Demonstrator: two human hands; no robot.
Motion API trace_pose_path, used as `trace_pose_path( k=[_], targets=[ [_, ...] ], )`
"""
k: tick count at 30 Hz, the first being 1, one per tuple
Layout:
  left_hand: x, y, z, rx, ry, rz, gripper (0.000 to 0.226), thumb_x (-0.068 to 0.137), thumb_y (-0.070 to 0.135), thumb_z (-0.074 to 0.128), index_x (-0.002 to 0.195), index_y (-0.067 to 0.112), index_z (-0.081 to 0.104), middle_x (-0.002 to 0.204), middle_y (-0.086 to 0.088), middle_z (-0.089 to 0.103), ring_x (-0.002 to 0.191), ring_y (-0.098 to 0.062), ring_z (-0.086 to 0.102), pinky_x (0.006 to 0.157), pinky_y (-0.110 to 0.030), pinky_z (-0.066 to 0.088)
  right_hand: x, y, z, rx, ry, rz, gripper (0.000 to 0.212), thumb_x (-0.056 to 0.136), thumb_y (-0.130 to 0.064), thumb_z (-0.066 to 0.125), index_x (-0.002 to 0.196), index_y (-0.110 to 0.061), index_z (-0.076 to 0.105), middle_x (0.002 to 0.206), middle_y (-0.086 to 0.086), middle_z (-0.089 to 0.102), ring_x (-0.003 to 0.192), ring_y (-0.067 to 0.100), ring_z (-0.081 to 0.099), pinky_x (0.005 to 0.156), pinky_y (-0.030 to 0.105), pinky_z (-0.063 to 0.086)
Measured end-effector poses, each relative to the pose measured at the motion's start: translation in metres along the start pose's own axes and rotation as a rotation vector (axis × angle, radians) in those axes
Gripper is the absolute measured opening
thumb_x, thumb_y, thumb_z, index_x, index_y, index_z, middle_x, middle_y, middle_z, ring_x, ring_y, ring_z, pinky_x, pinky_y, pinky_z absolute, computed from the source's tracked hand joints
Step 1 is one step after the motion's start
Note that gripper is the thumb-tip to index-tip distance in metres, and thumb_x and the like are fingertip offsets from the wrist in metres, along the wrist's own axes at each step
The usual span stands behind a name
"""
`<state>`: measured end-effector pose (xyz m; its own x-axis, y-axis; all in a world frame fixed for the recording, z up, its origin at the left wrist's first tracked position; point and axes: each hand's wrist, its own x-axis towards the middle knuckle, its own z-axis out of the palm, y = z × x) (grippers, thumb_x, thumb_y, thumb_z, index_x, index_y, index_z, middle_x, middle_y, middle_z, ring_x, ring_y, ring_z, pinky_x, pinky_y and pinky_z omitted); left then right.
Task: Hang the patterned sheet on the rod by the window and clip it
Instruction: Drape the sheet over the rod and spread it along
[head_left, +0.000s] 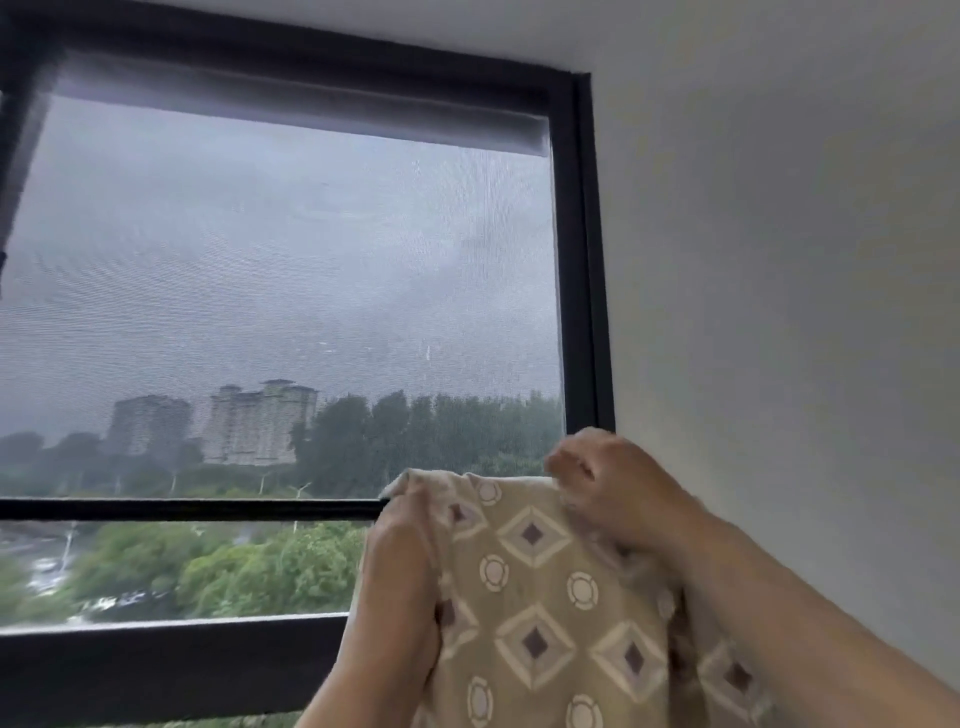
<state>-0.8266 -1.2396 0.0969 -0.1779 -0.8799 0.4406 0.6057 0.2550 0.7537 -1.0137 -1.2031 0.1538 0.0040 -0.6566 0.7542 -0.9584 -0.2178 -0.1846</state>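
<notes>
Both hands gripping patterned sheet top edge

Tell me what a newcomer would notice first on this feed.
The beige fabric sheet patterned with diamonds and circles, lower right, held up by both hands: the left hand grips its left edge, the right hand its top edge. Behind it, the large dark-framed window fills the left and centre, with a thin dark horizontal bar crossing it near the sheet's top.
</notes>
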Motion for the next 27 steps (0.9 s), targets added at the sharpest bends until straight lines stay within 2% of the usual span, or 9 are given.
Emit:
trace_pose_path(
  k=[2, 4, 7, 11, 13, 15, 18, 21, 27],
  targets=[
    [-0.004, 0.006, -0.002, -0.184, -0.127, -0.115, 0.073, 0.098, 0.053, 0.028, 0.095, -0.005, 0.072, 0.096, -0.029, 0.07, 0.085, -0.04, 0.071, 0.076, -0.046, 0.051, -0.019, -0.049, 0.016, -0.053, -0.109, -0.03, 0.061, 0.081, -0.077, 0.033, 0.095, -0.025, 0.061, 0.103, -0.004, 0.056, 0.101, 0.015, 0.051, 0.09, 0.036, 0.044],
    [-0.001, 0.015, -0.009, -0.296, -0.229, -0.199, 0.083, 0.096, 0.057, 0.025, 0.097, -0.013, 0.07, 0.108, -0.034, 0.065, 0.098, -0.044, 0.066, 0.086, -0.049, 0.049, -0.034, -0.071, 0.035, -0.177, -0.111, 0.02, 0.08, 0.068, -0.088, 0.028, 0.112, -0.027, 0.055, 0.116, 0.0, 0.051, 0.114, 0.02, 0.043, 0.102, 0.042, 0.038],
    [0.017, 0.017, -0.032, -0.302, -0.328, -0.276, 0.074, 0.087, 0.051, 0.037, 0.111, -0.013, 0.064, 0.104, -0.028, 0.061, 0.095, -0.038, 0.061, 0.086, -0.045, 0.048, -0.036, -0.063, 0.055, -0.197, 0.004, 0.021, 0.063, 0.081, -0.069, 0.037, 0.12, -0.024, 0.06, 0.127, 0.0, 0.049, 0.123, 0.024, 0.04, 0.108, 0.041, 0.032],
    [0.025, 0.005, -0.046, -0.122, -0.279, -0.255, 0.043, 0.079, 0.025, 0.048, 0.097, -0.005, 0.073, 0.1, -0.023, 0.066, 0.088, -0.032, 0.061, 0.085, -0.042, 0.041, -0.017, -0.036, 0.039, 0.22, -0.127, -0.02, 0.023, 0.092, -0.038, 0.056, 0.082, -0.025, 0.073, 0.107, -0.009, 0.063, 0.1, 0.008, 0.057, 0.096, 0.032, 0.044],
    [0.022, -0.007, -0.04, -0.006, -0.217, -0.253, 0.027, 0.066, 0.012, 0.063, 0.088, 0.001, 0.074, 0.093, -0.019, 0.068, 0.078, -0.028, 0.061, 0.073, -0.037, 0.044, -0.012, -0.032, 0.021, 0.597, -0.22, 0.078, 0.03, 0.096, -0.029, 0.057, 0.069, -0.021, 0.067, 0.076, -0.006, 0.062, 0.065, 0.007, 0.058, 0.066, 0.027, 0.049],
    [0.017, -0.021, -0.029, 0.084, -0.21, -0.246, 0.021, 0.074, -0.002, 0.06, 0.089, 0.003, 0.074, 0.091, -0.022, 0.066, 0.076, -0.028, 0.058, 0.07, -0.036, 0.045, -0.007, -0.025, 0.008, 0.917, -0.285, 0.239, 0.027, 0.1, -0.022, 0.052, 0.084, -0.007, 0.069, 0.068, 0.004, 0.062, 0.054, 0.01, 0.057, 0.052, 0.022, 0.048],
    [0.014, -0.034, -0.009, 0.133, -0.24, -0.23, 0.027, 0.087, -0.008, 0.048, 0.091, 0.0, 0.073, 0.085, -0.024, 0.068, 0.074, -0.03, 0.063, 0.07, -0.038, 0.051, -0.002, -0.014, 0.0, 1.136, -0.288, 0.384, 0.028, 0.098, -0.016, 0.049, 0.097, 0.004, 0.069, 0.076, 0.017, 0.069, 0.059, 0.022, 0.065, 0.055, 0.028, 0.056],
    [0.01, -0.037, 0.013, 0.044, -0.274, -0.271, 0.027, 0.091, -0.005, 0.044, 0.101, -0.004, 0.07, 0.082, -0.021, 0.07, 0.07, -0.029, 0.068, 0.069, -0.037, 0.055, 0.002, -0.004, -0.004, 1.256, -0.282, 0.453, 0.036, 0.096, -0.015, 0.046, 0.086, 0.007, 0.073, 0.083, 0.024, 0.071, 0.065, 0.03, 0.07, 0.057, 0.034, 0.059],
    [0.021, -0.036, 0.03, -0.253, -0.319, -0.524, 0.036, 0.094, 0.011, 0.045, 0.121, -0.005, 0.062, 0.126, -0.023, 0.061, 0.118, -0.037, 0.057, 0.108, -0.05, 0.04, 0.012, 0.003, -0.015, 1.25, -0.314, 0.46, 0.04, 0.097, -0.015, 0.042, 0.086, 0.009, 0.073, 0.087, 0.027, 0.07, 0.071, 0.034, 0.071, 0.063, 0.038, 0.06]
  ],
)
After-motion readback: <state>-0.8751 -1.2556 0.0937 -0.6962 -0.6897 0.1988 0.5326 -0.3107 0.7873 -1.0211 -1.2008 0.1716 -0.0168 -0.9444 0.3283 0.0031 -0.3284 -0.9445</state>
